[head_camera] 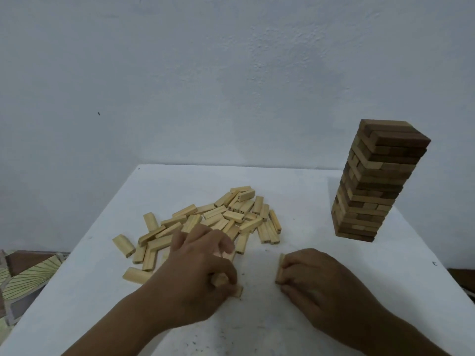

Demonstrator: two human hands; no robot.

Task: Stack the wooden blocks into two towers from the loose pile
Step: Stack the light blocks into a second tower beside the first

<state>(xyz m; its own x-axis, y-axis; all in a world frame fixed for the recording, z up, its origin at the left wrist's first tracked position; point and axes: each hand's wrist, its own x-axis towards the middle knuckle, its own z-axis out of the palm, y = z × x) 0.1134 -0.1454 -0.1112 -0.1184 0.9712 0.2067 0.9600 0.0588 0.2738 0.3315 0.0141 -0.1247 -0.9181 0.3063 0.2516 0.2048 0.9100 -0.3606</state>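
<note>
Left hand [203, 265] curled around a pale block [237, 291] low on the white table [334, 253], right hand [316, 278] gripping another block [280, 268] on edge, loose pile [218, 219] of light blocks behind, tall darker tower [377, 181] far right.

Two bare forearms are coming in from the bottom edge of the view. The left hand [203, 268] and the right hand [312, 274] are wearing no gloves, and no ring, watch or bracelet is showing on them. No sleeve is showing either; both arms are uncovered as far as the frame is reaching. The fingers [291, 265] are looking short, with nails that are too dim to describe.
</note>
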